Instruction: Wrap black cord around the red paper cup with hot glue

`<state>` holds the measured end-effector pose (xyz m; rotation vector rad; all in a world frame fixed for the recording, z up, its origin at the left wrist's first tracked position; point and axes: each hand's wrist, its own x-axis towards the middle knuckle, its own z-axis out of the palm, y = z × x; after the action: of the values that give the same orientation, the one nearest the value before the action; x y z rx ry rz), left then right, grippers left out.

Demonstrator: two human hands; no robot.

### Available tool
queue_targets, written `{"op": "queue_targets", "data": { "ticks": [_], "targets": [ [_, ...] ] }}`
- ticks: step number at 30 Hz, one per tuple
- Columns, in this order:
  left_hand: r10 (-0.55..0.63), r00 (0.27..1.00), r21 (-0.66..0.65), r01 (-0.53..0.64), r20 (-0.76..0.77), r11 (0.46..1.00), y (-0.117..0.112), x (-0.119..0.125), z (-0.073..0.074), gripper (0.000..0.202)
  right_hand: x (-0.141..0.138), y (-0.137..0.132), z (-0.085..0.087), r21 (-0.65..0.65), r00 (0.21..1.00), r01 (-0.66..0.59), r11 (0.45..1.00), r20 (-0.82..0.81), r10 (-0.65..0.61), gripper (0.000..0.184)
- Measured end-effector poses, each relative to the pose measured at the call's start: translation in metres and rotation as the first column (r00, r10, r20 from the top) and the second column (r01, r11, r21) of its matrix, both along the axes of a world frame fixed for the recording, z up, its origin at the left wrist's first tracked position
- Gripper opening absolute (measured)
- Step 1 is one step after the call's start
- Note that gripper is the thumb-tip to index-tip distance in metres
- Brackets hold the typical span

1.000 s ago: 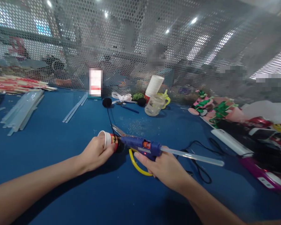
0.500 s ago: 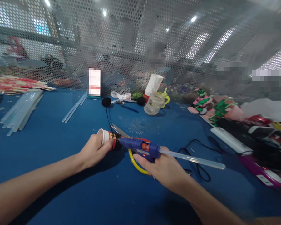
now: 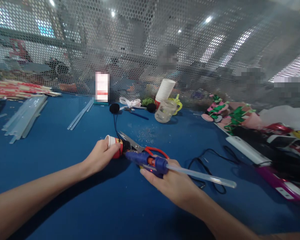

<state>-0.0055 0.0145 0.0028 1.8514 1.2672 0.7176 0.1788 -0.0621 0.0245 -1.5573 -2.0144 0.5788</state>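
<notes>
My left hand (image 3: 100, 155) is closed around a small paper cup (image 3: 112, 141) lying on its side, its white rim toward the left. Red and yellow decoration and black material cover the rest of the cup. In my right hand (image 3: 173, 181) is a blue hot glue gun (image 3: 146, 159), with a long clear glue stick (image 3: 202, 176) out of its back. The gun's nozzle points left, close to the black end of the cup; whether they touch I cannot tell. Behind the gun lie scissors (image 3: 137, 146) with red handles. A black yarn ball (image 3: 114, 108) trails its strand toward the cup.
Glue sticks (image 3: 25, 116) lie in a pile at the left. Toward the back are a stack of white paper cups (image 3: 165, 89), a clear plastic cup (image 3: 163, 111) and white ribbon (image 3: 130, 102). A purple-and-white power strip (image 3: 277, 183) and black cord (image 3: 210, 176) lie at the right.
The glue gun has moved slightly left and down, its nozzle now lower beside the cup. More of the scissors' red handle shows, and the cup has turned a little.
</notes>
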Motion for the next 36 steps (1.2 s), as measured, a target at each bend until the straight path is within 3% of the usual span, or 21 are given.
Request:
{"op": "queue_targets", "data": {
  "ticks": [7,10,14,19,24,30,33,36],
  "targets": [
    [0.025,0.999,-0.05,-0.023,0.032,0.998,0.001,0.001,0.0,0.027,-0.003,0.0,0.0,-0.03,1.0,0.014,0.999,0.013,-0.013,0.018],
    [0.015,1.0,-0.044,-0.014,0.027,0.999,0.0,0.001,0.001,0.027,-0.001,0.001,0.003,-0.141,0.992,0.008,0.99,-0.123,-0.025,0.019],
    [0.01,1.0,-0.007,-0.01,-0.011,1.0,0.0,0.0,0.0,0.026,0.012,0.011,0.01,-0.312,0.921,0.019,0.95,-0.364,-0.138,0.02],
    [-0.001,0.997,0.107,0.01,-0.078,0.994,-0.003,-0.002,0.0,0.027,0.041,0.042,0.011,-0.198,0.809,0.241,0.95,-0.5,-0.309,0.024],
    [-0.045,0.992,0.226,0.07,-0.114,0.972,-0.007,-0.003,0.001,0.027,0.056,0.08,-0.004,-0.255,0.812,0.338,0.906,-0.409,-0.417,0.032],
    [-0.038,0.986,0.253,0.079,-0.164,0.964,-0.01,-0.004,0.003,0.025,0.063,0.111,-0.025,-0.276,0.848,0.424,0.862,-0.214,-0.485,0.038],
    [-0.066,0.984,0.295,0.114,-0.169,0.949,-0.012,-0.004,0.003,0.025,0.065,0.114,-0.025,-0.18,0.875,0.438,0.881,-0.139,-0.463,0.037],
    [-0.099,0.979,0.327,0.154,-0.177,0.932,-0.014,-0.004,0.002,0.025,0.053,0.108,-0.017,-0.056,0.922,0.357,0.932,-0.136,-0.362,0.028]
  ]
}}
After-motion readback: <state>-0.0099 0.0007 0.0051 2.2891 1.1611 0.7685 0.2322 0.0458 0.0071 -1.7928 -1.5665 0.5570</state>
